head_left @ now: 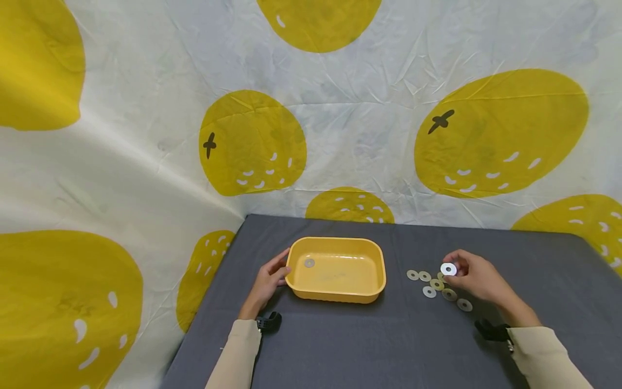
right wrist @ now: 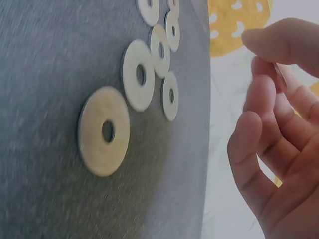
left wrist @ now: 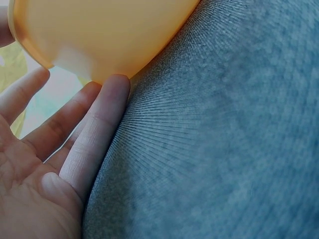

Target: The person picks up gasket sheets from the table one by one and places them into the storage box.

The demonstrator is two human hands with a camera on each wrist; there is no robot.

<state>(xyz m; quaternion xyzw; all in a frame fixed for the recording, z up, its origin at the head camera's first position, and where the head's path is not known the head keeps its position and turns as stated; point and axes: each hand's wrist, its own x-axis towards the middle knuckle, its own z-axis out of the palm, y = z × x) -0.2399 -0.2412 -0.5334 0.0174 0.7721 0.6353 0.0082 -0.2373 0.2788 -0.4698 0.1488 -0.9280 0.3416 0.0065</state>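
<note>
A shiny metal washer [head_left: 448,269] is pinched between the thumb and fingers of my right hand [head_left: 478,276], raised over the other washers. Seen edge-on in the right wrist view, the held washer [right wrist: 280,77] is mostly hidden by the fingers. Several flat washers [head_left: 437,284] lie on the cloth below and left of that hand, some overlapping. My left hand [head_left: 266,281] holds the left end of a yellow plastic tray [head_left: 340,296], fingertips [left wrist: 115,87] against its outer wall. One washer [head_left: 309,263] lies inside the tray, near its left end.
A dark grey cloth [head_left: 340,346] covers the table. Behind and to the left hangs a white curtain [head_left: 359,135] with large yellow fruit prints, meeting the table's far and left edges. Both wrists carry black straps [head_left: 269,322].
</note>
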